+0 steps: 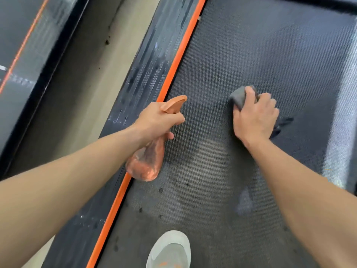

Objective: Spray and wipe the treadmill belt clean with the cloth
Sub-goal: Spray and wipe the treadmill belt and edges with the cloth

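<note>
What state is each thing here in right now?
Treadmill belt: patchy, with damp-looking marks and dark spots.
Spray bottle: tilted, gripped at the neck by the left hand.
Cloth: bunched, held against the belt by the right hand.
Shoe: standing on the belt.

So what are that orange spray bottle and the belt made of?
The see-through orange spray bottle looks like glossy translucent plastic; light passes through it. The dark treadmill belt seems matte rubber or coated fabric, given its fine dotted texture.
</note>
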### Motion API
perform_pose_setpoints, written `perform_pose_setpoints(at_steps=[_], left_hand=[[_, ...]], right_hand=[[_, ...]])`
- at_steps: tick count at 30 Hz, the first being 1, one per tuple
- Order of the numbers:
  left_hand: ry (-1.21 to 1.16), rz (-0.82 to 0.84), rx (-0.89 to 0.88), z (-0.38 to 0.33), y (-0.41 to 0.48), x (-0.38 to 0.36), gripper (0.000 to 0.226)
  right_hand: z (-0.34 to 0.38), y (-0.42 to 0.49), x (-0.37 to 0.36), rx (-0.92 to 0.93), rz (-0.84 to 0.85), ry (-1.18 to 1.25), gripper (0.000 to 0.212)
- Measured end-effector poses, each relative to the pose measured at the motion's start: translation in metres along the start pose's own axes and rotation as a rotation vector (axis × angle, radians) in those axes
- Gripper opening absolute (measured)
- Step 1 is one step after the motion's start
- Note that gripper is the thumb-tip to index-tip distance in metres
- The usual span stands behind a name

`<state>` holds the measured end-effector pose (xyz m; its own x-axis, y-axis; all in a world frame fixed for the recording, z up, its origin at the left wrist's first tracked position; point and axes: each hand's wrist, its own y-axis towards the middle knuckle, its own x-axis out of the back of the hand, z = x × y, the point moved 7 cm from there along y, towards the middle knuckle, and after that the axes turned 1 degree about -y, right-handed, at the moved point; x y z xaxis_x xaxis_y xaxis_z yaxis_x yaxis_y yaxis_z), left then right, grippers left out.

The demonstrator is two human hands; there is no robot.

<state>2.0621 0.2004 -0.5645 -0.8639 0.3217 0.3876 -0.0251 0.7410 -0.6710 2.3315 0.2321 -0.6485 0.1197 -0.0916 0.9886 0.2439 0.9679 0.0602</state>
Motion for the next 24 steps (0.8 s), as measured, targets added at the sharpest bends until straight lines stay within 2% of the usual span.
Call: perform_pose_setpoints(at_steps=[2, 5, 6, 7, 8, 9, 12, 13, 14, 16, 19, 21, 22, 24], left_hand=[[0.011, 0.004, 0.011, -0.004, 0.001, -0.004, 0.082], [0.059, 0.001, 0.0, -0.015, 0.005, -0.014, 0.061], [0.06, -0.008, -0.005, -0.018, 0.007, -0.019, 0.054], [0.056, -0.014, -0.014, -0.021, 0.011, -0.024, 0.052], [0.06, -0.017, -0.022, -0.022, 0.014, -0.03, 0.051], [0.07, -0.014, -0.032, -0.023, 0.017, -0.036, 0.051], [0.074, 0.025, -0.064, -0.025, 0.023, -0.055, 0.07], [0.086, 0.042, -0.078, -0.029, 0.023, -0.062, 0.076], [0.101, 0.065, -0.098, -0.034, 0.024, -0.07, 0.076], [0.144, 0.11, -0.124, -0.047, 0.025, -0.09, 0.07], [0.209, 0.161, -0.149, -0.066, 0.03, -0.121, 0.046], [0.233, 0.185, -0.169, -0.079, 0.032, -0.141, 0.035], [0.253, 0.186, -0.184, -0.084, 0.034, -0.149, 0.032], [0.288, 0.19, -0.201, -0.091, 0.037, -0.163, 0.022]], right_hand=[[0.018, -0.056, 0.003, 0.144, 0.02, -0.01, 0.053], [0.04, -0.16, 0.004, 0.694, 0.104, 0.066, 0.067], [0.036, -0.169, 0.004, 0.869, 0.147, 0.06, 0.069], [0.026, -0.158, 0.003, 0.966, 0.157, 0.034, 0.068], [0.013, -0.131, 0.002, 0.943, 0.126, -0.001, 0.066], [-0.004, -0.094, 0.002, 0.802, 0.059, -0.008, 0.063], [-0.086, 0.014, 0.014, 0.128, -0.044, -0.058, 0.055], [-0.105, 0.019, 0.016, -0.018, -0.052, -0.054, 0.055], [-0.112, 0.009, 0.017, -0.088, -0.065, -0.055, 0.055], [-0.109, -0.041, 0.019, -0.081, -0.071, -0.047, 0.058], [-0.088, -0.125, 0.019, 0.235, 0.025, 0.036, 0.064], [-0.097, -0.134, 0.017, 0.404, 0.105, 0.062, 0.062], [-0.109, -0.116, 0.017, 0.384, 0.111, 0.06, 0.06], [-0.138, -0.06, 0.024, 0.178, 0.001, 0.101, 0.056]])
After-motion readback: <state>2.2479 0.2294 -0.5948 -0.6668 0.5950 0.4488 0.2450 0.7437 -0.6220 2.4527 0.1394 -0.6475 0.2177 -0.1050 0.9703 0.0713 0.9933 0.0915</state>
